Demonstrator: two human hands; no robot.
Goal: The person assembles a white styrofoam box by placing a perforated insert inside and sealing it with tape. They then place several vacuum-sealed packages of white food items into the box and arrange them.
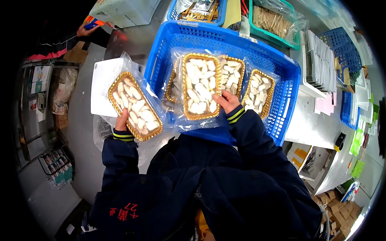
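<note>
My left hand [121, 120] grips a gold-rimmed tray of pale, elongated mushroom-like pieces [135, 105] in a clear plastic bag, tilted left of the blue basket. With its fingers on the lower right edge, my right hand [226, 101] holds a second bagged gold-rimmed tray [201, 86] over the basket's near side. Inside the blue perforated plastic basket [256, 48], more bagged trays lie: one partly covered tray [232, 72] behind my right hand, another tray [258, 93] at the right, and one mostly hidden at the left.
A white flat board or box [102, 87] lies left on the metal table. Behind stand a smaller blue basket [221, 13] of packets and a green basket [271, 37] of stick-like pieces. White packets [321, 60] stand in a row at right. Another person's hand [86, 30] holds something colourful at upper left.
</note>
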